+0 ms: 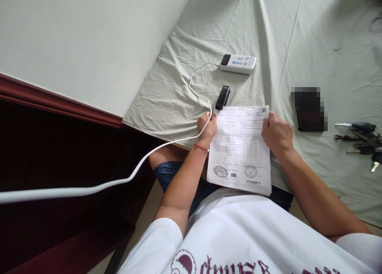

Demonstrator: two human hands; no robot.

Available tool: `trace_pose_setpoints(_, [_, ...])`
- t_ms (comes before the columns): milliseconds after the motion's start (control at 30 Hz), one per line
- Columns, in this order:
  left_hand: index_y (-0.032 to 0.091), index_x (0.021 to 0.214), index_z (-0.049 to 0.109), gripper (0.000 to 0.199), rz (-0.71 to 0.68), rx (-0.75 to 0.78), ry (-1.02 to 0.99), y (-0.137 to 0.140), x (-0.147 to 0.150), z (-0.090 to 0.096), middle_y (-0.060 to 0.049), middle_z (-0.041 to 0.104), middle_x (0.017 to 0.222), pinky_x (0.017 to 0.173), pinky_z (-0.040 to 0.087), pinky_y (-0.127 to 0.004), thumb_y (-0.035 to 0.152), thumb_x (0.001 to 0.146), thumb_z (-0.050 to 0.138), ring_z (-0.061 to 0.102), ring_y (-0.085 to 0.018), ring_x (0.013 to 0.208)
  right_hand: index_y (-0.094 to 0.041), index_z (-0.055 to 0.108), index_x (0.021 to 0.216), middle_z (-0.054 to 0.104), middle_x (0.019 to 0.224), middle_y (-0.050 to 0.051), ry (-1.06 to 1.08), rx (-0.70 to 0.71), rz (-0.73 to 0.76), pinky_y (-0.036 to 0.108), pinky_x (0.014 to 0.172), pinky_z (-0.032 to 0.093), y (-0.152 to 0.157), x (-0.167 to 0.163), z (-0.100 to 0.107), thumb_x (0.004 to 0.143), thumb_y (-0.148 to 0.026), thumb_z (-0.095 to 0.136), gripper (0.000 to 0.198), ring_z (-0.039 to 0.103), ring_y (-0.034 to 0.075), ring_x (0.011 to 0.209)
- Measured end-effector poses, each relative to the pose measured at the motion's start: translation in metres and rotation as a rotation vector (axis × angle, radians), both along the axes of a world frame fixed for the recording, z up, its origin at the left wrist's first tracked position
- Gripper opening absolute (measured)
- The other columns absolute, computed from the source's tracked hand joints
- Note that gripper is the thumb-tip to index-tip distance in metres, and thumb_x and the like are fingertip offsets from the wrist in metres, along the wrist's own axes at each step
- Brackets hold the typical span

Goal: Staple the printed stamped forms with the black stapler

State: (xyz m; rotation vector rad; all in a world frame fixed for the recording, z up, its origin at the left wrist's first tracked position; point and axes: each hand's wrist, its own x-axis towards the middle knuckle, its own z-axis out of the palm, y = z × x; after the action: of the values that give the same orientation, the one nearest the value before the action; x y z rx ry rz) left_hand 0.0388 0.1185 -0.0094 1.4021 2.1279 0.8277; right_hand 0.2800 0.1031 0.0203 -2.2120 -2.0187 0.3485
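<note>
A stack of printed papers [238,150] with round and oval stamps near its bottom hangs partly over the table edge toward my lap. My left hand [207,126] is closed on its upper left edge, fingers curled. On the opposite side, my right hand [277,133] grips the upper right edge, thumb on top. Just beyond the stack's top left corner lies a black stapler [223,98], touching or very close to the paper. A white cable [167,142] passes in front of my left hand.
A white power bank [238,64] with the cable plugged in lies farther back on the cloth-covered table [185,59]. To the right are a dark, pixelated flat object [310,111] and a bunch of keys [362,137]. A pale wall [74,39] borders the left.
</note>
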Motion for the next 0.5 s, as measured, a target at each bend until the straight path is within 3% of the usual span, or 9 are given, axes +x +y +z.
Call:
trace_pose_setpoints(133, [0.026,0.066,0.048,0.036,0.007,0.018,-0.023,-0.0004,0.0,-0.0016,-0.006,0.066,0.074,0.081,0.048,-0.036,0.02,0.1,0.057,0.065,-0.023,0.083,-0.007,0.056,0.152,0.077,0.121,0.025,-0.004,0.045,-0.068,0.04,0.077,0.047,-0.0013,-0.0024,-0.0017,0.106,-0.027,0.039,0.053,0.073,0.034,0.095])
trace_pose_setpoints(333, [0.026,0.066,0.046,0.037,0.008,0.04,-0.042,-0.0015,0.0008,-0.0012,-0.006,0.065,0.075,0.081,0.048,-0.036,0.018,0.101,0.056,0.063,-0.022,0.082,-0.012,0.073,0.118,0.079,0.102,0.02,-0.078,-0.026,-0.11,0.036,0.074,0.042,0.0005,-0.0003,0.0027,0.11,-0.032,0.041,0.039,0.072,0.031,0.086])
trace_pose_setpoints(500, [0.026,0.067,0.046,0.038,0.019,0.039,-0.017,-0.0023,0.0044,0.0035,-0.005,0.064,0.074,0.078,0.046,-0.035,0.014,0.102,0.056,0.061,-0.021,0.079,-0.013,0.073,0.122,0.079,0.106,0.021,-0.125,-0.093,-0.086,0.036,0.072,0.036,0.0033,-0.0018,0.0077,0.112,-0.031,0.037,0.042,0.071,0.031,0.086])
